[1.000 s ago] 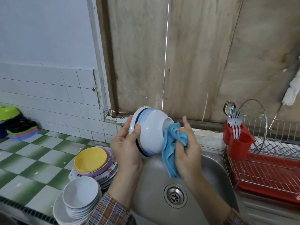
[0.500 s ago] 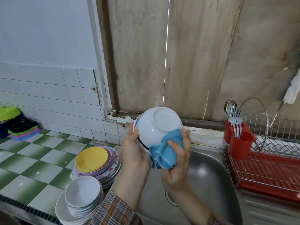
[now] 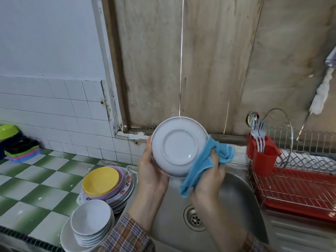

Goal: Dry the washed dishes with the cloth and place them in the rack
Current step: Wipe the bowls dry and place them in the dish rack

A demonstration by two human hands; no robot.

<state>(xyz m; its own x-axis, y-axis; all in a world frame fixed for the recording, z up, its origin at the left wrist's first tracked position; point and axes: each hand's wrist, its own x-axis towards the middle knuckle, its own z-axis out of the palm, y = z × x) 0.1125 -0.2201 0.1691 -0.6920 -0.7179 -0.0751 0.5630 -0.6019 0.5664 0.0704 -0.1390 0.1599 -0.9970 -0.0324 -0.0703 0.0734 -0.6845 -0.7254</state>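
Soft, even daylight fills the scene, with a thin bright streak burning through the slit [image 3: 181, 70] between the wall boards and only faint shadows under the dish stacks [image 3: 91, 222] on the counter. A small glint shows on the base of the bowl [image 3: 179, 148] and a dull sheen spreads across the steel sink [image 3: 234, 200], while bowl and cloth [image 3: 200, 166] at centre are sharp. The wide lens bows the wall post [image 3: 106, 70] and boards toward the edges, and the plaid sleeves [image 3: 127, 237] along the bottom smear soft.
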